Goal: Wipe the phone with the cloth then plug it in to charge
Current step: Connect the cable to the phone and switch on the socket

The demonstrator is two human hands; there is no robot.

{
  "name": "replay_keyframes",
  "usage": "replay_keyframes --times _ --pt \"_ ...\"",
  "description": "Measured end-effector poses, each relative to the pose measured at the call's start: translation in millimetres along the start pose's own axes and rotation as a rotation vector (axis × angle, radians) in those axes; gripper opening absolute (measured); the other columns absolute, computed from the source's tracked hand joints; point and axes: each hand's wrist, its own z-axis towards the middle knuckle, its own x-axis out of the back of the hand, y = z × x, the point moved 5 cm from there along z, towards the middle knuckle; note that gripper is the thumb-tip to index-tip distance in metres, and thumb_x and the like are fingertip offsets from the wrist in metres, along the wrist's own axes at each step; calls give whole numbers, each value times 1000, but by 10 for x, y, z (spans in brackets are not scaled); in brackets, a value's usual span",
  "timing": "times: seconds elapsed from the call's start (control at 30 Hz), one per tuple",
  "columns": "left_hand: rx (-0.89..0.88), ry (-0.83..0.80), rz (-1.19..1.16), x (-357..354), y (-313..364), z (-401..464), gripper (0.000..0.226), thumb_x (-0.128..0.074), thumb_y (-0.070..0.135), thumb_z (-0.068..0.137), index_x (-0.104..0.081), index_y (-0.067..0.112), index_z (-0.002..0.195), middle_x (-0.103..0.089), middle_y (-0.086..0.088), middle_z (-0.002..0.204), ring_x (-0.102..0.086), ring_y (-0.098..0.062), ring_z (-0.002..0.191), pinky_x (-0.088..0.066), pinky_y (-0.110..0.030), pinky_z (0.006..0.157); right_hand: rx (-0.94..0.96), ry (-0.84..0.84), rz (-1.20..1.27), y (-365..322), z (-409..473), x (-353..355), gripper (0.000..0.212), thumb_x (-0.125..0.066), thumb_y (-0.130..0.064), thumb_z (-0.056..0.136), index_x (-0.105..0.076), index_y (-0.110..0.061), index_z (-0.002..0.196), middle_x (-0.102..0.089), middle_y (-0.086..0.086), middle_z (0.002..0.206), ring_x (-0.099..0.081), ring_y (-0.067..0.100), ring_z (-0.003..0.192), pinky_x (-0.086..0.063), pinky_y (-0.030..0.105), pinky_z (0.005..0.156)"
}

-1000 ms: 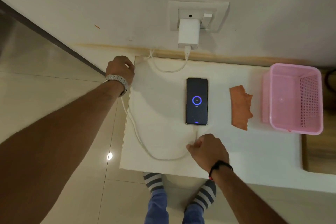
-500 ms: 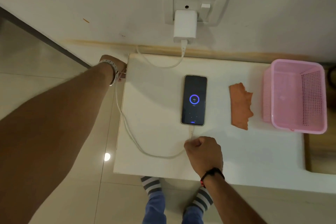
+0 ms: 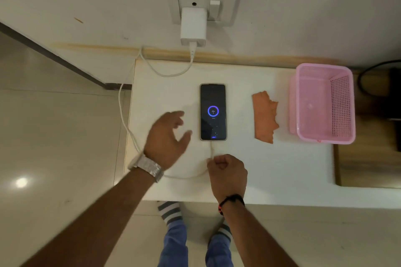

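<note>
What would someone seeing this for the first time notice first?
The phone lying flat at the middle of the white table, its screen lit with a blue charging ring, a white cable running from it up to the charger in the wall socket. Next, the pink basket at the right, with the orange cloth between it and the phone. The right hand pinches the cable just below the phone.

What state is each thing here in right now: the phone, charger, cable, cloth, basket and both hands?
Phone: face up on the table, screen lit with a charging ring, cable plugged in.
Charger: plugged into the wall socket.
Cable: connected at both ends, looping off the table's left edge.
Cloth: lying flat, untouched.
Basket: empty.
Left hand: open, holding nothing.
Right hand: pinching the cable.
</note>
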Motion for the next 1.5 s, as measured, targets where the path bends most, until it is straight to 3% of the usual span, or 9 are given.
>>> replay_keyframes --times 0.07,0.13,0.37,0.47,0.53,0.67,0.97,1.27,1.5 --pt "4 -185 107 -341 35 -189 69 -86 23 80 -59 9 141 -66 -7 116 -64 -24 102 -56 -39 89 25 5 18 9 -7 -5 10 -76 -35 83 -73 -26 83 -72 -15 72 -66 -1 68 -49 13 60" --pt "49 -254 181 -504 2 -238 78 -87 31 79 -54 12 147 -61 -6 125 -61 -25 112 -55 -40 95 54 3 23 13 7 -7 9 -75 -34 85 -75 -25 84 -72 -15 74 -66 0 70 -51 14 65" --pt "117 -173 150 -543 -51 -179 56 -87 23 80 -67 13 131 -64 -7 110 -64 -27 98 -55 -36 87 91 -12 6 5 75 -30 9 -75 -33 85 -74 -25 81 -69 -15 70 -64 2 66 -42 9 59" --pt "105 -160 215 -502 -16 -351 35 -80 27 85 -72 15 116 -70 -3 97 -66 -23 86 -56 -35 78 91 -31 -7 7 99 -28 8 -75 -33 83 -75 -26 81 -69 -17 70 -64 -1 65 -41 8 57" --pt "32 -205 315 -532 -1 -597 25 -72 36 87 -75 17 103 -72 -1 88 -68 -24 82 -55 -37 76 93 -43 -14 3 118 -25 6 -75 -33 83 -76 -27 82 -69 -18 69 -64 -3 64 -40 6 55" --pt "-10 -404 543 -693 -70 -1012 23 -54 39 94 -70 24 100 -70 2 96 -65 -24 91 -48 -40 83 113 -44 -43 -21 141 -19 10 -76 -34 84 -78 -25 83 -74 -11 75 -66 3 67 -42 7 58" --pt "65 -378 455 -915 -3 -1345 17 -54 30 97 -68 20 97 -67 0 91 -64 -24 84 -52 -37 75 148 -50 -76 -82 210 -56 11 -74 -33 83 -78 -23 81 -75 -9 75 -69 7 70 -56 19 67" --pt "73 -340 408 -932 -57 -1353 11 -65 23 91 -73 18 88 -69 0 81 -65 -23 75 -57 -39 70 168 -35 -77 -87 216 -78 13 -74 -35 85 -78 -23 84 -75 -8 77 -69 8 70 -57 21 71" --pt "92 -325 364 -939 -64 -1326 13 -63 30 92 -73 21 92 -68 4 85 -65 -19 80 -56 -34 73 172 -55 -60 -110 219 -43 10 -75 -34 83 -78 -24 82 -74 -12 76 -69 6 71 -60 24 72"
